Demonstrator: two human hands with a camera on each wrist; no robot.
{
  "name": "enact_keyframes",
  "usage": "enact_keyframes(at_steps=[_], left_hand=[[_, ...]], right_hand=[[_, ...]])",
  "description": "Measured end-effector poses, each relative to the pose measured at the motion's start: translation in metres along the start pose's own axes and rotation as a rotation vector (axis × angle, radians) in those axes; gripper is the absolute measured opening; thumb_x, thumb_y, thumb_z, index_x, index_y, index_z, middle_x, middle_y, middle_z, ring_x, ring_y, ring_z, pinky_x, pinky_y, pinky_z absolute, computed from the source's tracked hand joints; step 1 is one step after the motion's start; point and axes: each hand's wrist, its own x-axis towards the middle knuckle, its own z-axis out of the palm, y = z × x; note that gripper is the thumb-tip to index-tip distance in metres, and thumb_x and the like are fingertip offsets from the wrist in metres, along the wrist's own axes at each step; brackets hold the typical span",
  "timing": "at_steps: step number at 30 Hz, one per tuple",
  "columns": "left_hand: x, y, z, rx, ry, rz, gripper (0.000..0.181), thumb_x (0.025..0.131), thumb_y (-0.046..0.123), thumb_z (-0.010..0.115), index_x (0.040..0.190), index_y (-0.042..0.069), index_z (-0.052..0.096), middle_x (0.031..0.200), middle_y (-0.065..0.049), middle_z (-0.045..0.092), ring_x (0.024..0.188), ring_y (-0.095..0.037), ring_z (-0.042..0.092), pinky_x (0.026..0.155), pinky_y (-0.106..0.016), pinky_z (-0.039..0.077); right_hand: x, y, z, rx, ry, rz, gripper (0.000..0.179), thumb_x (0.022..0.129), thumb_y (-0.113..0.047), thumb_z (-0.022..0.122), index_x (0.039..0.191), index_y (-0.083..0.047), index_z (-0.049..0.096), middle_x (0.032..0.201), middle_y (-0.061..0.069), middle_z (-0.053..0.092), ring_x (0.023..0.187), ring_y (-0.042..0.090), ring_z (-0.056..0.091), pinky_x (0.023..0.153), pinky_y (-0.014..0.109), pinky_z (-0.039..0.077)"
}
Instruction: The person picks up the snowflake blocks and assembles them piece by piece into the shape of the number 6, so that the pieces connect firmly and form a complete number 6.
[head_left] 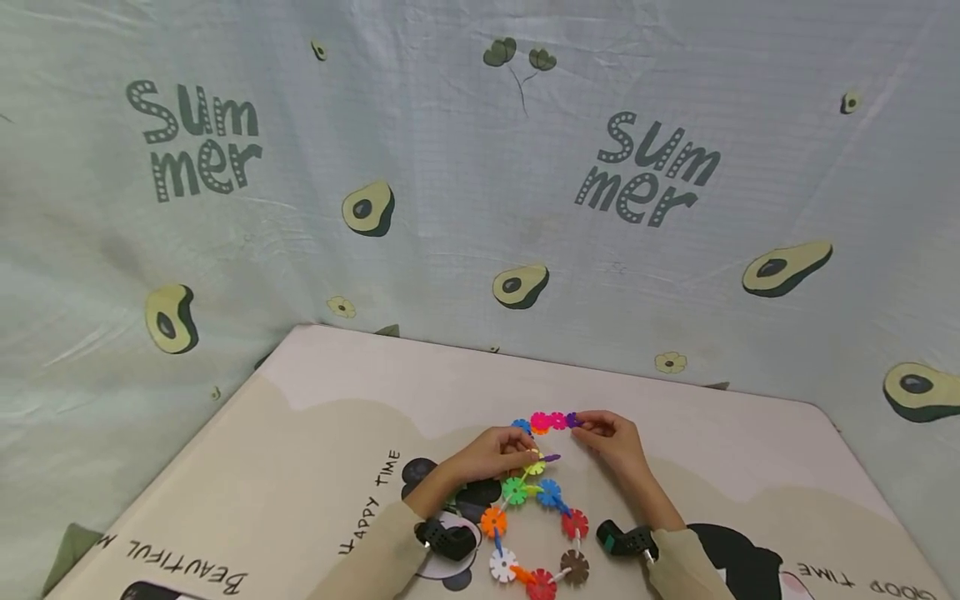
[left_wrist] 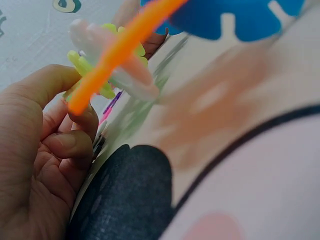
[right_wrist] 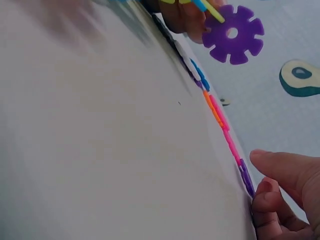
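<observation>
Slotted plastic snowflake discs in several colours are joined into an upright-edged ring, including a white disc (head_left: 503, 565) and a brown disc (head_left: 575, 567). My left hand (head_left: 491, 454) pinches a yellow snowflake disc (head_left: 535, 464) at the ring's far side. A purple disc (right_wrist: 242, 45) is slotted to that yellow piece. Farther back, my right hand (head_left: 611, 442) touches a loose purple disc (head_left: 573, 420) lying on the table; its thumb stands apart from the fingers in the right wrist view. The left wrist view shows an orange disc (left_wrist: 107, 65) edge-on, near the left hand.
Loose pink discs (head_left: 540, 421) and a blue disc (head_left: 521, 426) lie in a row beside the right hand. The table (head_left: 337, 358) has a printed cover with panda pictures and lettering. A patterned curtain (head_left: 450, 167) hangs behind its far edge.
</observation>
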Motion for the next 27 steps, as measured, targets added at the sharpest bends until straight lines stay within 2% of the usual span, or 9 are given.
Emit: enact_keyframes(at_steps=[5,15,22,27], left_hand=[[-0.0001,-0.0005,0.0013,0.009,0.005,-0.004,0.016,0.096,0.01,0.06,0.098,-0.006,0.06,0.071,0.003,0.055,0.053,-0.005,0.043,0.049,-0.017,0.038],[-0.0008,0.001,0.0013,0.021,0.006,0.018,0.018,0.096,0.011,0.06,0.097,-0.006,0.061,0.072,0.005,0.055,0.055,-0.004,0.045,0.051,-0.017,0.04],[0.0008,-0.0022,0.002,0.014,0.005,0.047,0.018,0.096,0.012,0.059,0.097,-0.005,0.061,0.075,0.003,0.058,0.059,-0.005,0.05,0.052,-0.019,0.043],[0.0006,-0.0026,0.0008,0.004,-0.001,0.07,0.017,0.096,0.011,0.059,0.097,-0.006,0.06,0.079,0.002,0.06,0.062,-0.005,0.054,0.056,-0.019,0.046]], right_hand=[[0.0057,-0.0013,0.0008,-0.023,0.011,0.021,0.031,0.085,-0.004,0.074,0.113,0.006,0.067,0.087,0.007,0.06,0.073,0.013,0.049,0.058,0.016,0.044],[0.011,-0.002,0.0008,-0.084,-0.006,0.04,0.035,0.083,-0.004,0.074,0.115,0.007,0.065,0.084,0.005,0.054,0.072,0.015,0.046,0.056,0.017,0.04],[0.007,-0.0035,-0.0014,-0.064,-0.002,0.051,0.034,0.08,-0.002,0.076,0.109,0.008,0.062,0.089,0.009,0.055,0.073,0.013,0.048,0.06,0.017,0.042],[0.0022,-0.0025,-0.0034,-0.03,-0.01,0.032,0.033,0.081,-0.001,0.076,0.108,0.008,0.061,0.095,0.013,0.06,0.07,0.009,0.052,0.058,0.018,0.046]])
